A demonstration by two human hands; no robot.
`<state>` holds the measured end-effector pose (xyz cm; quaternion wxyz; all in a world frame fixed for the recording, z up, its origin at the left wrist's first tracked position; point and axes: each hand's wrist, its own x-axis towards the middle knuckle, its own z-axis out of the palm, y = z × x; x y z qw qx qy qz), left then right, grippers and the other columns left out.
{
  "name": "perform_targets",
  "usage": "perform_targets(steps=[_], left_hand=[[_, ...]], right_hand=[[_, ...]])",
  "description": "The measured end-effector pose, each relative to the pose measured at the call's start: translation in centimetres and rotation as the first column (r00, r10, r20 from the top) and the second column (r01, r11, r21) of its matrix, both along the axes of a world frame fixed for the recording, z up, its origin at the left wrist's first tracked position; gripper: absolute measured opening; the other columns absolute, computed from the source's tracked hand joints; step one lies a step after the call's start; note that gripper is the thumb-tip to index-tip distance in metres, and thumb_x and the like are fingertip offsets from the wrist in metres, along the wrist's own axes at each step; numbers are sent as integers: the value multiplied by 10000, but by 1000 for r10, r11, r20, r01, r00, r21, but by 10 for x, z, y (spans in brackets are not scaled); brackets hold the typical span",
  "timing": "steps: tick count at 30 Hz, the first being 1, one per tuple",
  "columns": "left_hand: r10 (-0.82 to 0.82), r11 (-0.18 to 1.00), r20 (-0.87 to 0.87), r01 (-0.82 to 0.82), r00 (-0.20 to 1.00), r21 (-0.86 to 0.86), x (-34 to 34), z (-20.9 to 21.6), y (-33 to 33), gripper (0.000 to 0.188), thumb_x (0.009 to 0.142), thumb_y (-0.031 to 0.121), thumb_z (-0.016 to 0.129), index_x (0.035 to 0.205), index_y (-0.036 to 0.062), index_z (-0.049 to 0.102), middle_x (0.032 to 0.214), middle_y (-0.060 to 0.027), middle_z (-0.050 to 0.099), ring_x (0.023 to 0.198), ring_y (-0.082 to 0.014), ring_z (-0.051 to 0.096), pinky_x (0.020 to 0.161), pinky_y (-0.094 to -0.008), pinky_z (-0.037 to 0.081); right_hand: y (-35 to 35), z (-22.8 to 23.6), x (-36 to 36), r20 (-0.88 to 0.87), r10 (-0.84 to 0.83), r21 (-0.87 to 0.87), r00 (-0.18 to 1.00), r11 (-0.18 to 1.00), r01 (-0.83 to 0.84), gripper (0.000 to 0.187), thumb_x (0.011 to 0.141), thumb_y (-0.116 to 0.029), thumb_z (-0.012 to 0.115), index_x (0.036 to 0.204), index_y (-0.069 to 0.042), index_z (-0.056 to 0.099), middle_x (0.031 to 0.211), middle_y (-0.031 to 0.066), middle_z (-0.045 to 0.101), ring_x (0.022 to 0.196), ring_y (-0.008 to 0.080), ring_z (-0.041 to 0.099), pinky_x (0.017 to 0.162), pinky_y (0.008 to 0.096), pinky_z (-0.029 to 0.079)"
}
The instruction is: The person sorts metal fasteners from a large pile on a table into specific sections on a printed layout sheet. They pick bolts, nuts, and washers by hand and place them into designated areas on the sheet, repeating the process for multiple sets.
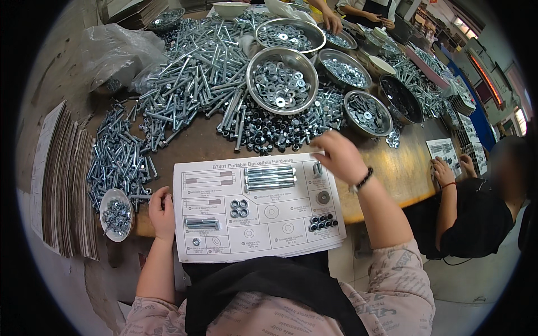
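Observation:
A stack of printed sheets (263,224) with part drawings lies in front of me at the table edge. Long bolts (270,179) form a row in its upper middle cell, with shorter bolts (202,224) at lower left. Several nuts (239,208), black-centred nuts (323,223), a washer (323,197) and a single nut (196,242) sit in other cells. My right hand (341,159) hovers at the upper right corner, fingers bent together just above small bolts (318,169); anything pinched is hidden. Beside the left edge, my left hand (162,215) rests with loosely bent fingers, nothing visible in it.
Bolts (190,73) are heaped behind the sheets, beside steel bowls of washers (282,81). A white dish of small parts (117,215) and cardboard sheets (61,179) stand at left. Co-workers' hands (444,172) work at right; another person's hand (333,22) reaches in at the back.

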<state>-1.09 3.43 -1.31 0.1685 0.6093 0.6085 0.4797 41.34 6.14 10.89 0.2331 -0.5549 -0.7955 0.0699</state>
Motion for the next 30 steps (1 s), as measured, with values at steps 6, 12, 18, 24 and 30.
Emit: perform_targets(steps=[6, 12, 18, 24, 30], left_hand=[[-1, 1000, -9, 1, 1000, 22, 0, 1, 0, 188, 804, 6, 522, 979, 1, 591, 848, -83, 575, 776, -186, 549, 715, -287, 437], [-9, 999, -66, 12, 998, 53, 1, 6, 0, 180, 797, 0, 529, 965, -5, 592, 839, -92, 573, 765, -198, 550, 702, -287, 439], [-29, 1000, -48, 29, 998, 5, 1, 10, 0, 183, 810, 8, 526, 979, -6, 594, 868, -93, 584, 791, -191, 557, 722, -287, 442], [-15, 1000, -13, 15, 1000, 2, -4, 4, -2, 175, 817, 24, 536, 980, -7, 592, 888, -99, 598, 813, -190, 568, 735, -276, 444], [-10, 999, 132, 15, 991, -39, -10, -10, 2, 197, 842, 39, 530, 1024, -7, 591, 903, -67, 603, 799, -132, 551, 704, -249, 442]], right_hand=[[114, -18, -14, -7, -235, -8, 972, 972, 235, 159, 756, -196, 636, 896, -121, 655, 917, 103, 583, 860, 288, 581, 736, 388, 477], [163, -29, -31, 32, -460, -57, 887, 886, 461, 291, 728, -271, 678, 966, -106, 653, 997, 139, 586, 934, 298, 574, 804, 382, 470], [154, -33, -18, -155, -403, -4, 902, 913, 407, 237, 733, -236, 623, 895, -67, 663, 920, 144, 595, 831, 311, 585, 745, 390, 472], [48, -17, -38, -200, 47, 16, 979, 999, -45, 165, 701, -152, 655, 836, -62, 628, 814, 101, 573, 764, 268, 570, 677, 351, 467], [-61, -28, -52, 12, 288, -79, 958, 955, -286, 99, 673, -113, 630, 742, -77, 569, 753, 74, 523, 741, 263, 534, 637, 363, 457]])
